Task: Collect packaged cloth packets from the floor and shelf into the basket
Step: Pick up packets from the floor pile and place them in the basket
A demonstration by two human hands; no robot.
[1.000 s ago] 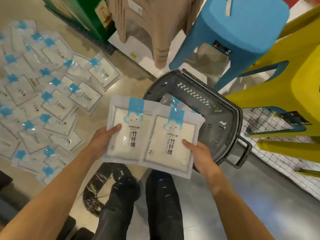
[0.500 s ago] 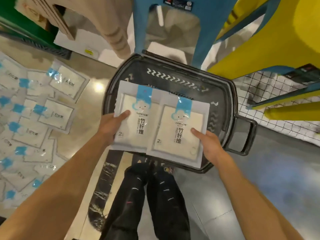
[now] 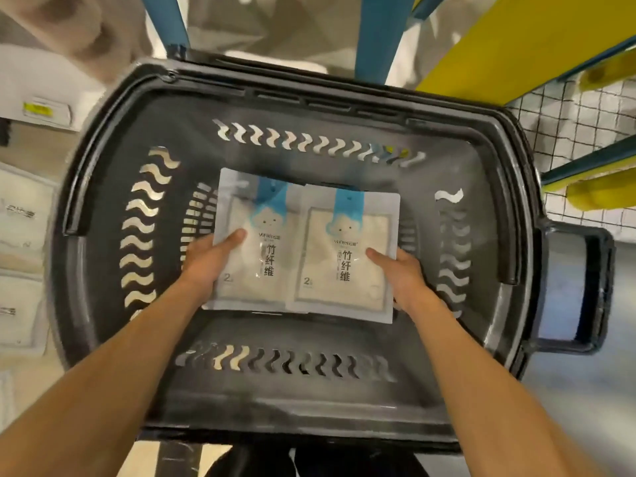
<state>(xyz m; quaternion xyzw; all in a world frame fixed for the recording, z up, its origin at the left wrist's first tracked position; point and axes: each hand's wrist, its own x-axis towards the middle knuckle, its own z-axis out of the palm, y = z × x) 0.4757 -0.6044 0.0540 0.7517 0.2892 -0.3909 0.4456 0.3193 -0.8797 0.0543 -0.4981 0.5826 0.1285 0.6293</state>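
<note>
Two white cloth packets with blue tabs lie side by side, low inside the black basket point(image 3: 103, 208). My left hand point(image 3: 210, 259) grips the left packet point(image 3: 261, 235) at its left edge, thumb on top. My right hand point(image 3: 399, 273) grips the right packet point(image 3: 344, 256) at its right edge, thumb on top. The right packet overlaps the left one a little. Both forearms reach down over the basket's near rim. Whether the packets touch the basket floor is unclear.
More white packets point(image 3: 20, 215) lie on the floor at the left edge. A blue stool's legs point(image 3: 378, 36) stand behind the basket, yellow stools point(image 3: 516, 43) to the right over a wire grid point(image 3: 578, 111). The basket handle point(image 3: 578, 287) sticks out right.
Both hands have carried the two packets from above the floor, over the basket and down inside it. The view has moved closer over the basket.
</note>
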